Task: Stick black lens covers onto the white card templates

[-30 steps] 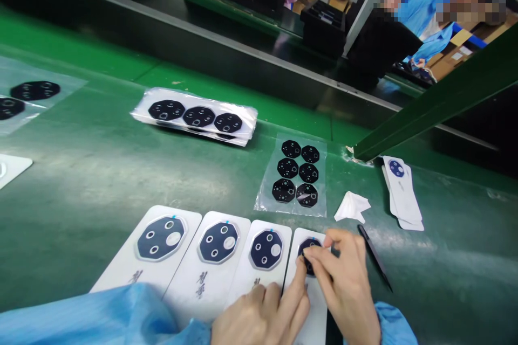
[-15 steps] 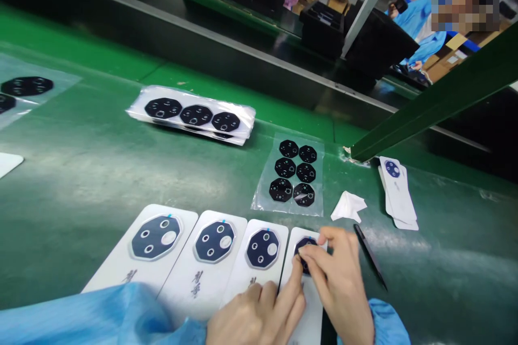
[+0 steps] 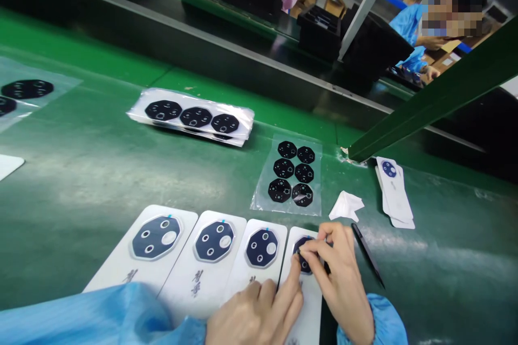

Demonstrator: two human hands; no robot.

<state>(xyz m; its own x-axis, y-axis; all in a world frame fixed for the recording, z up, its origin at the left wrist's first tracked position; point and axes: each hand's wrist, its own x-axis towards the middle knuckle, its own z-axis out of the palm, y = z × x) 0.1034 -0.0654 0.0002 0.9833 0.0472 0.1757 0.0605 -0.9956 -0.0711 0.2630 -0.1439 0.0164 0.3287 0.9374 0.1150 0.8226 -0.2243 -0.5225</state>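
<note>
Broadly, a green belt (image 3: pixel 81 172) fills the view, and near its front edge four white back covers (image 3: pixel 226 283) lie side by side in a row. Beyond them lies a clear sheet of six dark octagons (image 3: pixel 289 178). The rightmost cover (image 3: pixel 311 307) lies under both hands. The left hand (image 3: pixel 259 318) rests on it palm down, gripping nothing, its forefinger stretched so that the tip touches the left edge of the dark octagonal lens piece (image 3: pixel 303 266) at the cover's top end. The right hand (image 3: pixel 343 280) bends over the same piece, thumb and fingertips closed on its upper and right edge. The piece looks thin, stiff and very light, with a glossy face that would likely smear or scratch, so the rim seems the place to hold it. A crumpled white wipe (image 3: pixel 346 206) lies near, and a slim black tool (image 3: pixel 366 253) lies just beside the right hand.
</note>
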